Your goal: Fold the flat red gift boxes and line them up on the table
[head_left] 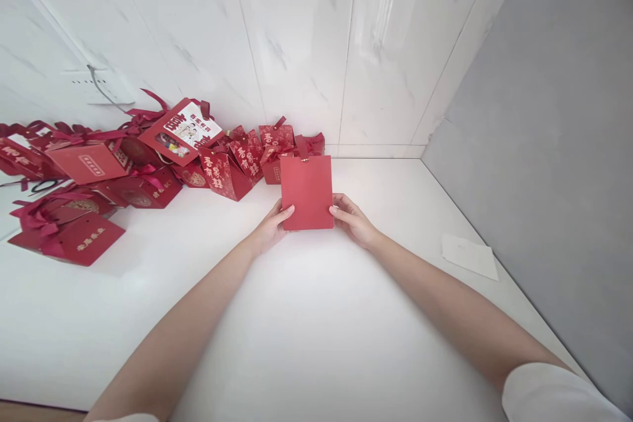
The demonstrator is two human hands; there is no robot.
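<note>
A plain red gift box (307, 192) stands upright on the white table (316, 330), a little ahead of me at centre. My left hand (271, 226) grips its lower left edge, thumb on the front face. My right hand (352, 219) holds its lower right edge the same way. A dark red ribbon tab sticks up from the box's top. Both sets of fingers are closed around the box sides.
A heap of red gift boxes (148, 165) with gold characters and ribbons runs along the tiled wall from the left to just behind the held box. A white sheet of paper (469, 256) lies at the right near the grey wall (554, 145).
</note>
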